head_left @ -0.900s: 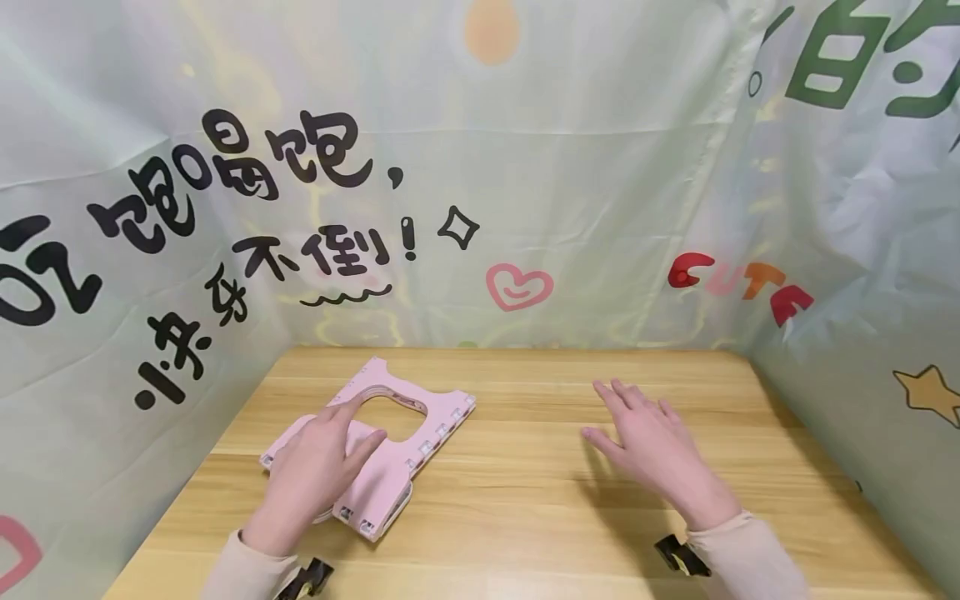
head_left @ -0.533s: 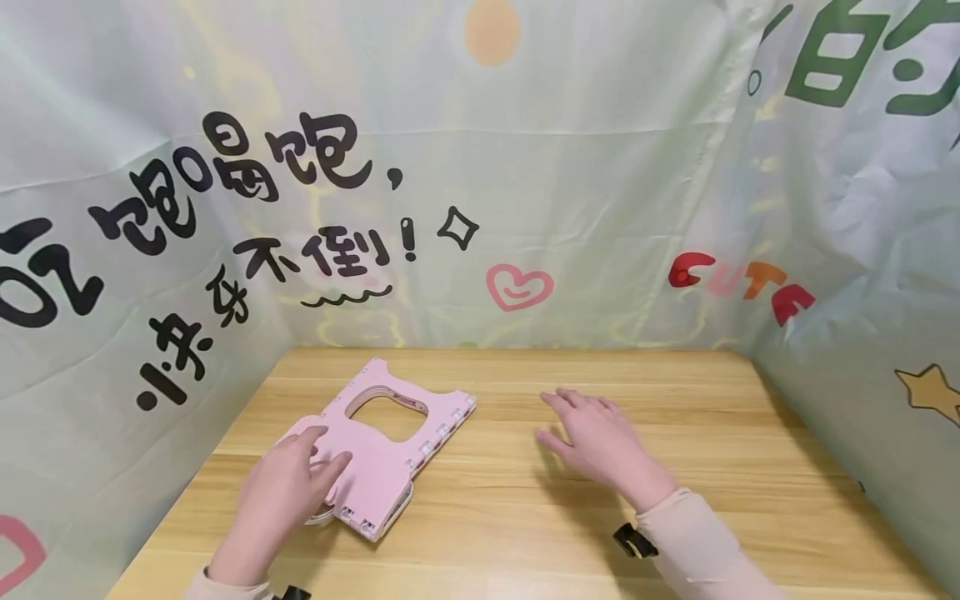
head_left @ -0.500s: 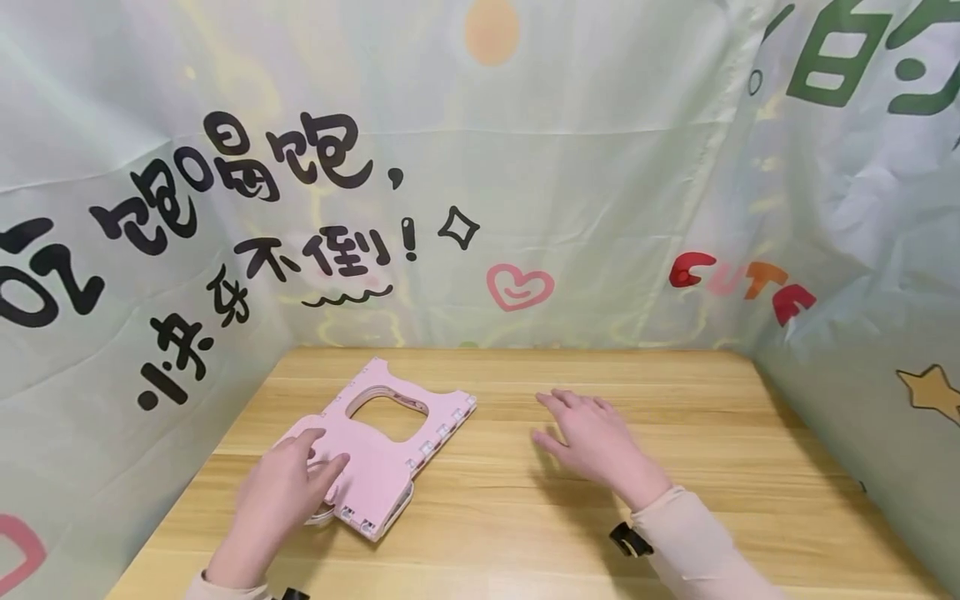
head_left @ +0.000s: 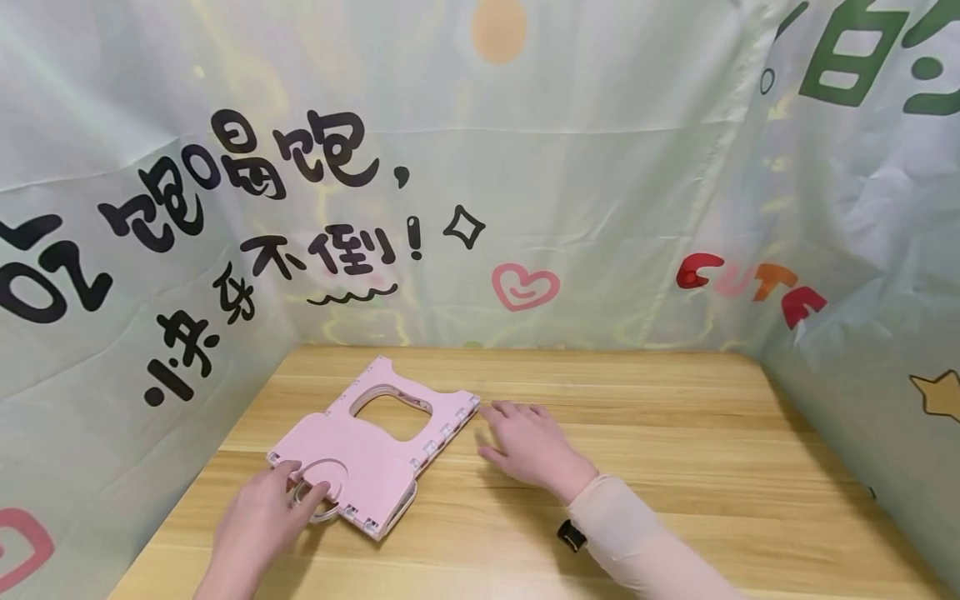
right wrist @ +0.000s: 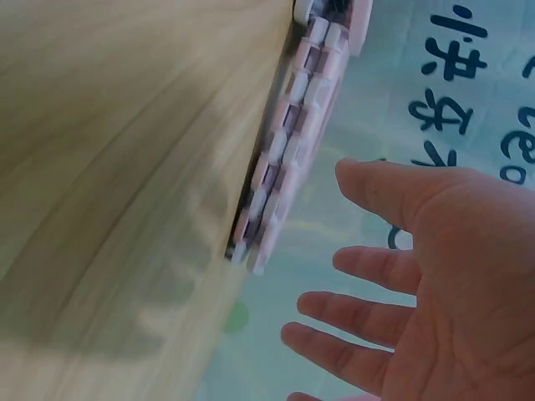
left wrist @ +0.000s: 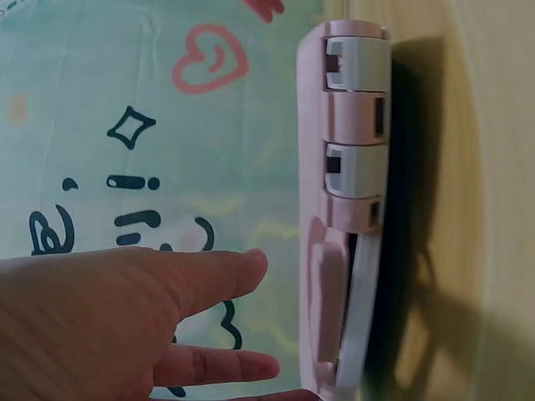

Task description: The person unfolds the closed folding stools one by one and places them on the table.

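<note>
A pink folding stool (head_left: 375, 467), folded flat, lies on the wooden table (head_left: 480, 550), left of centre. It has a wide cut-out toward the far end and a rounded handle (head_left: 318, 515) on its near left side. My left hand (head_left: 251, 521) is at that near side, fingers and thumb spread by the handle; whether the fingertips touch it is unclear. In the left wrist view its thumb and fingers point straight at the stool's hinged edge (left wrist: 355, 125). Just off the stool's far right corner hovers my right hand (head_left: 532, 442), palm down with loose, spread fingers, holding nothing.
Printed fabric sheets (head_left: 600, 208) enclose the table at the back and both sides. A black wrist strap piece (head_left: 572, 535) sits at my right sleeve.
My right hand has moved left, close to the stool's far right corner. From above the stool, my left hand has drawn back toward its near left edge. The stool stays put.
</note>
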`<state>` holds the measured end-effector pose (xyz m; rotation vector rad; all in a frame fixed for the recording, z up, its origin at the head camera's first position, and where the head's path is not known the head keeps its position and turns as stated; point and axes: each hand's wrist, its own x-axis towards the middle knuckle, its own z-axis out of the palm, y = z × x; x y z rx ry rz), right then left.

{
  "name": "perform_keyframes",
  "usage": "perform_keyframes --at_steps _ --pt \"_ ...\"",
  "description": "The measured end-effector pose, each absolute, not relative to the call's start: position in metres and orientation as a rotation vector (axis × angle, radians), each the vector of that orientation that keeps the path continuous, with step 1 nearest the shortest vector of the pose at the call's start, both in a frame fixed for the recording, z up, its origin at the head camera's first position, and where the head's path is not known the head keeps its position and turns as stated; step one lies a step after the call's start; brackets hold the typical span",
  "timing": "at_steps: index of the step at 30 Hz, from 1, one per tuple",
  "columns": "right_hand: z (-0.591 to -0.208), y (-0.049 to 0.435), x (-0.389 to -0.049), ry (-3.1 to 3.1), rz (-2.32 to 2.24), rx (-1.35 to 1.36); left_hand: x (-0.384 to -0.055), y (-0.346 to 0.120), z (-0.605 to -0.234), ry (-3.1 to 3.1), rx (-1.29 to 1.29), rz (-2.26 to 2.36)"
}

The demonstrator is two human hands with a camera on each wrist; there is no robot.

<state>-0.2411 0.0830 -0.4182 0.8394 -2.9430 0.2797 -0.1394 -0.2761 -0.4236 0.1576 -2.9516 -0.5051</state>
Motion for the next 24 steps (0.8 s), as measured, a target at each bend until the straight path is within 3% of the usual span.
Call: perform_keyframes --at_steps 12,24 --pt "-0.426 0.042 -0.250 -2.966 0.152 0.966 -0.135 -0.286 -0.440 -3.018 0.231 -0.545" --pt "-0.437 0.030 -0.250 -2.982 0.097 1.015 -0.137 -0.283 -0.450 -3.032 0.250 -0.598"
